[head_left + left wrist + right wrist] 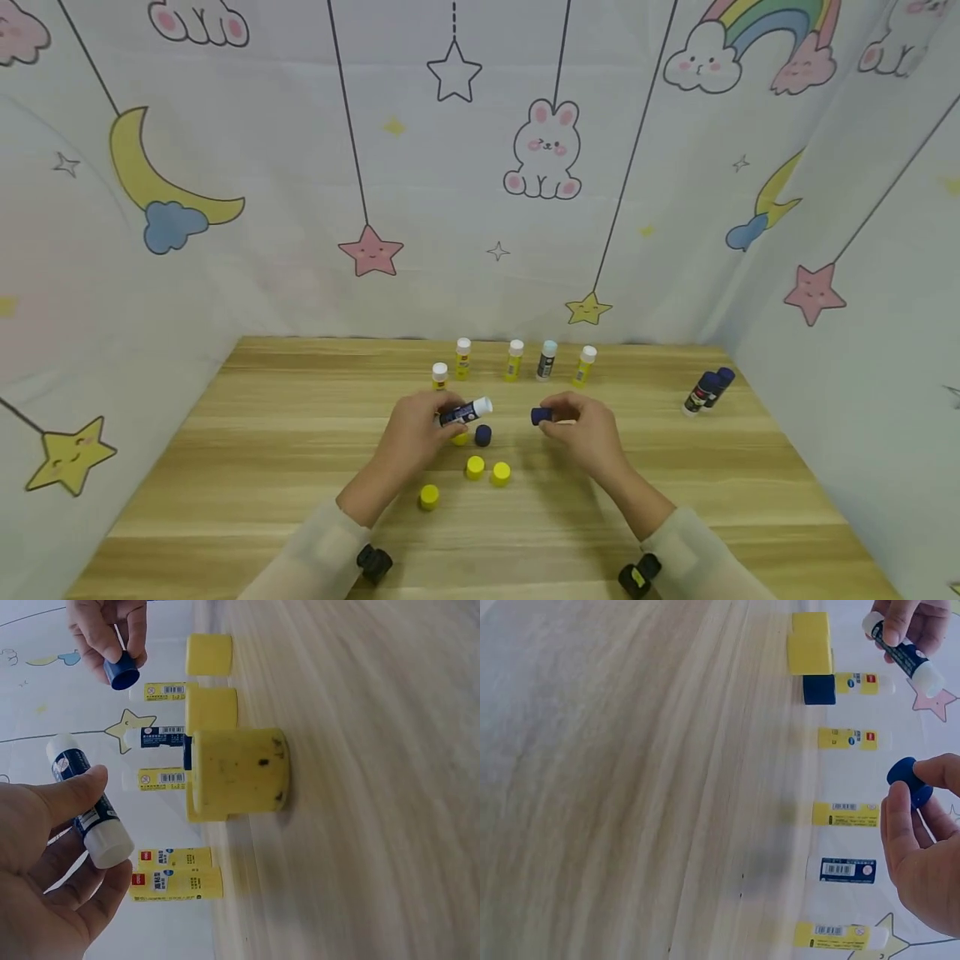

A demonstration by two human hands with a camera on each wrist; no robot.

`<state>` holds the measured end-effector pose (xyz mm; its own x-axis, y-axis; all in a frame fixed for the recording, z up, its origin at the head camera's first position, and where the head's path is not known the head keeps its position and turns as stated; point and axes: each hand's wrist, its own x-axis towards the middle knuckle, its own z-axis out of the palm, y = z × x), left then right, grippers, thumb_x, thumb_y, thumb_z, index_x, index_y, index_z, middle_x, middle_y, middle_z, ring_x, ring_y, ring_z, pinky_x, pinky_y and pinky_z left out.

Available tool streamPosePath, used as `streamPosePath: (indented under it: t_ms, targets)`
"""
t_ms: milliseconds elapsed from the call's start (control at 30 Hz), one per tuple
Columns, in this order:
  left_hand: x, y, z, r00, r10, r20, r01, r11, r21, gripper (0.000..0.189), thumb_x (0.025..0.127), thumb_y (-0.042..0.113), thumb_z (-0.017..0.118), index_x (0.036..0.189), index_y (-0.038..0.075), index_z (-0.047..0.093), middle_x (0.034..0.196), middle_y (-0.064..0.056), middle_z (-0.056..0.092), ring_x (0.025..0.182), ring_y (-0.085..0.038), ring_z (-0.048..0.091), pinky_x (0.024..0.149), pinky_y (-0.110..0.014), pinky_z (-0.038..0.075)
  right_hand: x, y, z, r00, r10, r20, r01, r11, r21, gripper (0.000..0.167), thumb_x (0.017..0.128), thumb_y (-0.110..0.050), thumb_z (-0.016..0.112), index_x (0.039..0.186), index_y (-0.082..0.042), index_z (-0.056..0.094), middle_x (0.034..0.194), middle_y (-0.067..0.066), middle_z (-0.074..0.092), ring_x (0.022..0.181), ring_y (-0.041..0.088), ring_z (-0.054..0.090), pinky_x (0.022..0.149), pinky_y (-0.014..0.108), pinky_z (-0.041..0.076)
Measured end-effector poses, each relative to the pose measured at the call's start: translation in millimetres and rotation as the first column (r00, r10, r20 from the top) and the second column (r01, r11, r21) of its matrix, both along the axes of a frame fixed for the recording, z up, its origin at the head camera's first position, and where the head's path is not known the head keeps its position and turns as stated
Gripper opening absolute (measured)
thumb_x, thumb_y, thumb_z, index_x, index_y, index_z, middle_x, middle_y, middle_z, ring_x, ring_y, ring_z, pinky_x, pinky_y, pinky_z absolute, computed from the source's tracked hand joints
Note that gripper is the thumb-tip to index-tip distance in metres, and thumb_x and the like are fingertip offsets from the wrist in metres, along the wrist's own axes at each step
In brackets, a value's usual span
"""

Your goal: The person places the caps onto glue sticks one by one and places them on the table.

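Observation:
My left hand (417,429) grips a dark blue glue stick (467,412) with its cap off, its white end tilted up to the right. The left wrist view shows thumb and fingers wrapped around the label of the uncapped stick (84,799). Opposite it, my right hand (591,432) pinches a dark blue cap (541,416) between thumb and fingers. In the left wrist view the hollow mouth of that cap (124,671) shows. Stick and cap are apart, both above the table. Another dark blue cap (483,435) stands on the table near my left hand.
Several yellow caps (475,467) stand on the wooden table (300,400) around and below my left hand. Behind the hands is a loose row of uncapped glue sticks (513,361), mostly yellow, one dark blue (546,362). Two capped dark blue sticks (701,394) stand at the back right.

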<state>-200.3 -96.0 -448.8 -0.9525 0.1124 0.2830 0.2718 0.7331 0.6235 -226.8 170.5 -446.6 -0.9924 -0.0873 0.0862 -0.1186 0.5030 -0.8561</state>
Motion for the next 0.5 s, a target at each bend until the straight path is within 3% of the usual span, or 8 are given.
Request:
streamPosePath:
  t_ms: [100, 267, 500]
  targets:
    - [2.2, -0.7, 2.9, 0.998, -0.008, -0.06, 0.005, 0.998, -0.058, 0.026, 0.083, 0.019, 0.086, 0.107, 0.016, 0.077, 0.099, 0.002, 0.072, 0.087, -0.012, 0.062, 0.077, -0.032, 0.056, -2.0, -0.8, 0.2, 1.0, -0.009, 0.026, 0.01, 0.999, -0.035, 0.021, 0.085, -0.009, 0.082, 0.106, -0.012, 0.076, 0.101, 0.003, 0.074, 0.096, 0.019, 0.067, 0.073, 0.025, 0.055]
    - [4.8, -3.1, 5.6, 0.989, -0.022, -0.149, 0.002, 0.991, -0.133, 0.026, 0.082, 0.018, 0.086, 0.106, 0.017, 0.077, 0.101, 0.003, 0.074, 0.089, -0.013, 0.061, 0.077, -0.032, 0.054, -2.8, -4.4, 2.4, 0.998, 0.005, 0.061, 0.002, 0.994, -0.11, 0.022, 0.088, -0.01, 0.079, 0.11, -0.01, 0.075, 0.11, 0.005, 0.073, 0.101, 0.02, 0.066, 0.08, 0.027, 0.056]
    - [3.8, -9.5, 4.0, 0.974, -0.03, -0.223, -0.013, 0.982, -0.19, 0.029, 0.081, 0.017, 0.087, 0.109, 0.017, 0.077, 0.105, 0.003, 0.075, 0.094, -0.014, 0.062, 0.08, -0.031, 0.055, -8.0, -4.3, -0.8, 0.993, 0.023, 0.116, 0.006, 0.969, -0.247, 0.026, 0.091, -0.007, 0.076, 0.116, -0.005, 0.072, 0.115, 0.011, 0.071, 0.103, 0.021, 0.066, 0.086, 0.025, 0.057]
